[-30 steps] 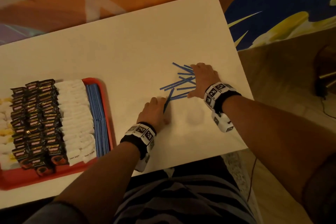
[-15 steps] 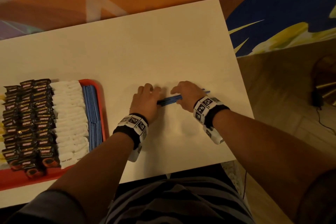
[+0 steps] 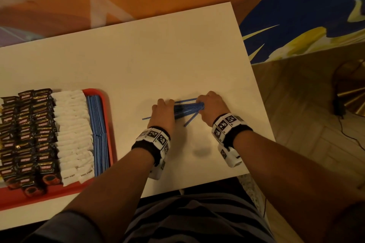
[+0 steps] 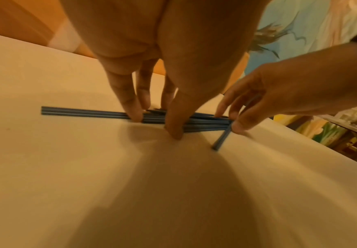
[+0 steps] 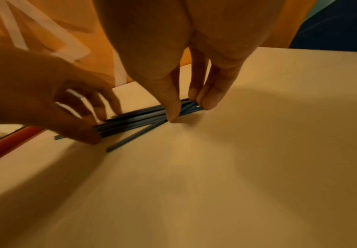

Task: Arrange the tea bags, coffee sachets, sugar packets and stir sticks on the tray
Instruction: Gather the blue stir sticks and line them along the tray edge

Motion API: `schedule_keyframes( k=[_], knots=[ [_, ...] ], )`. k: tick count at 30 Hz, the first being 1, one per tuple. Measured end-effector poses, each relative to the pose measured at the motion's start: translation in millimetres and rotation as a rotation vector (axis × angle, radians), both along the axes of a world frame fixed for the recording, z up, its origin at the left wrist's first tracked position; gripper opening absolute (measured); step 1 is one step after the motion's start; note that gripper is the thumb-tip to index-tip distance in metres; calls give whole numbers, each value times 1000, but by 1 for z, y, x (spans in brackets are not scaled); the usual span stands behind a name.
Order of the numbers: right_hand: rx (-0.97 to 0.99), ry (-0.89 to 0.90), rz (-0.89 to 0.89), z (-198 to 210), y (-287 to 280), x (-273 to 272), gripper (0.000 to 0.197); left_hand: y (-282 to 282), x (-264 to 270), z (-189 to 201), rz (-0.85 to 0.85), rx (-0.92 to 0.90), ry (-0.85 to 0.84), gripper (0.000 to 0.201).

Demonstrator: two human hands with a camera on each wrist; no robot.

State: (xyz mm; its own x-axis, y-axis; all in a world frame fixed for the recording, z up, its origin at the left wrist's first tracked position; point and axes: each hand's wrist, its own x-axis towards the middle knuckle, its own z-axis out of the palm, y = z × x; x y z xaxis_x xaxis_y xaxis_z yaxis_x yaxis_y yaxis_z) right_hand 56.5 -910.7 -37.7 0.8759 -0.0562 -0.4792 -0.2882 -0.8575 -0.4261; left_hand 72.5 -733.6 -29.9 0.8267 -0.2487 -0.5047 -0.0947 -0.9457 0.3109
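both hands pinch a bundle of blue stir sticks (image 3: 188, 109) on the table (image 3: 158, 61): left hand (image 3: 163, 113) at its left end, right hand (image 3: 212, 109) at its right.

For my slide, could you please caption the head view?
Both hands gather blue stir sticks on the table beside the red tray.

I log: blue stir sticks (image 3: 188, 109) at 3 o'clock of red tray (image 3: 98, 92); white sugar packets (image 3: 73, 130); black-and-gold coffee sachets (image 3: 27, 134); cream table (image 3: 158, 55).
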Motion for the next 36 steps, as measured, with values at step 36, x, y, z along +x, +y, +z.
schedule_keyframes(
  k=[36],
  knots=[
    [147,60,-307,-1,-21,-48,20,-24,11,5,154,-249,132,31]
  ],
)
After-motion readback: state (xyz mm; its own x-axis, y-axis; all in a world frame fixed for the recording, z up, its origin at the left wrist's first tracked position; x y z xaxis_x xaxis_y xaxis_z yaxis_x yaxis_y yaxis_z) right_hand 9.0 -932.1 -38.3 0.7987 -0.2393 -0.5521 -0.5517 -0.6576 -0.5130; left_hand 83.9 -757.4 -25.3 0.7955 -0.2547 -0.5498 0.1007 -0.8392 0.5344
